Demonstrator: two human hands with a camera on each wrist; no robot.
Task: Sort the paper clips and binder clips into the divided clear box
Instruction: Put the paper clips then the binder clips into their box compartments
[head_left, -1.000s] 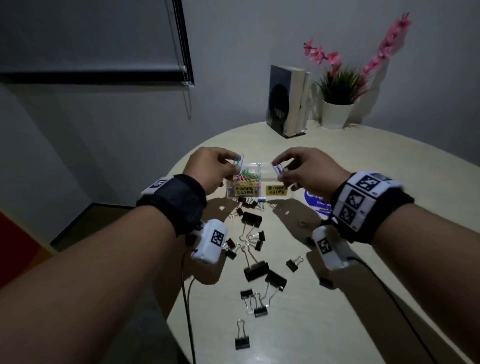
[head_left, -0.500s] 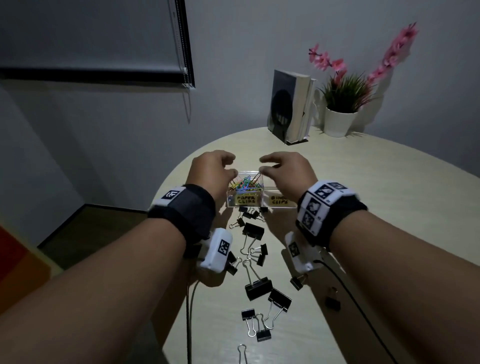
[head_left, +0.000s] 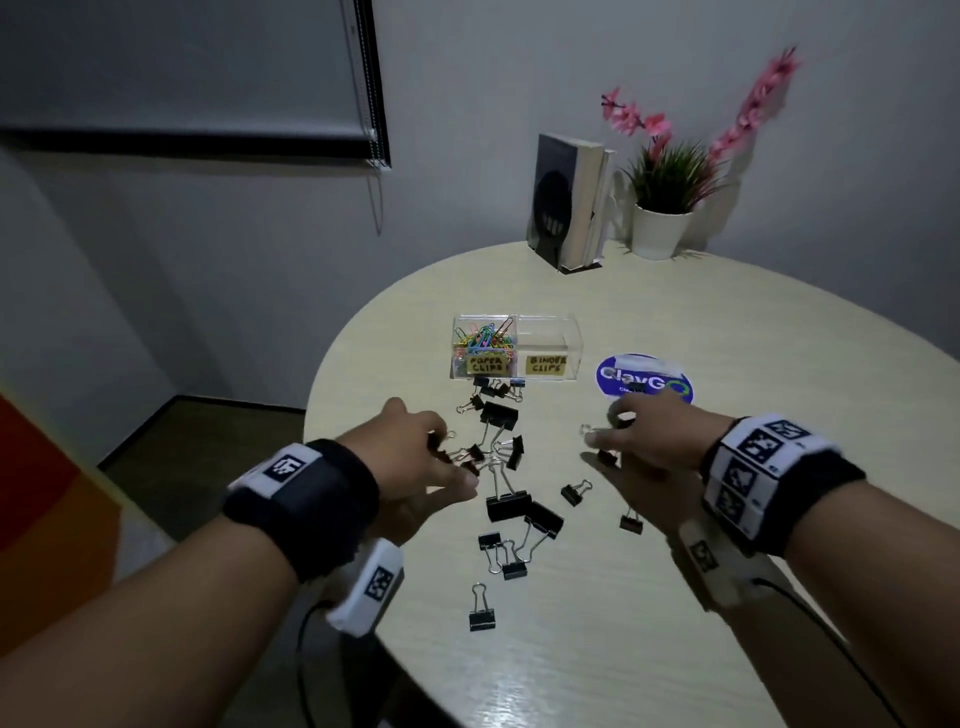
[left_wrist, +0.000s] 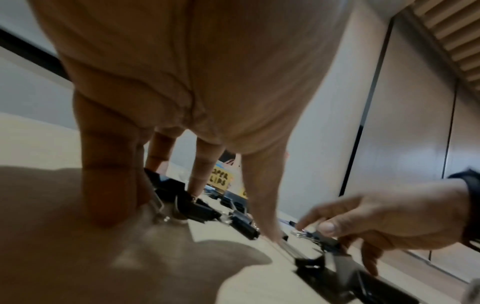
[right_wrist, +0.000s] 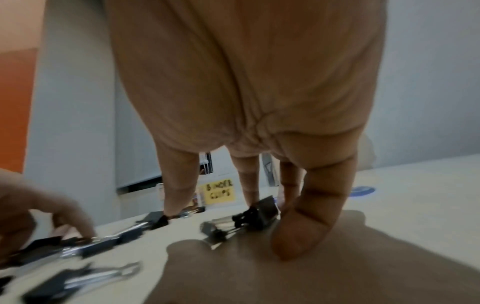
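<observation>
The divided clear box (head_left: 569, 347) stands mid-table. Its left half, labelled paper clips, holds coloured paper clips (head_left: 485, 339); the right half, labelled binder clips, shows nothing inside. Black binder clips (head_left: 511, 506) lie scattered in front of the box. My left hand (head_left: 452, 462) is down on the left of the pile, thumb and fingers pinching a small binder clip (left_wrist: 158, 183). My right hand (head_left: 602, 447) is lowered at the right, thumb and fingers closed on another small binder clip (right_wrist: 259, 214) against the table.
A round blue sticker (head_left: 644, 384) lies right of the box. Upright books (head_left: 566, 202) and a white potted plant (head_left: 662, 228) stand at the far edge. The table's curved rim (head_left: 332, 364) drops off to the left.
Both hands have pulled back from above the box and dropped onto the loose binder clips. The paper clips they held a second ago are gone from the fingers.
</observation>
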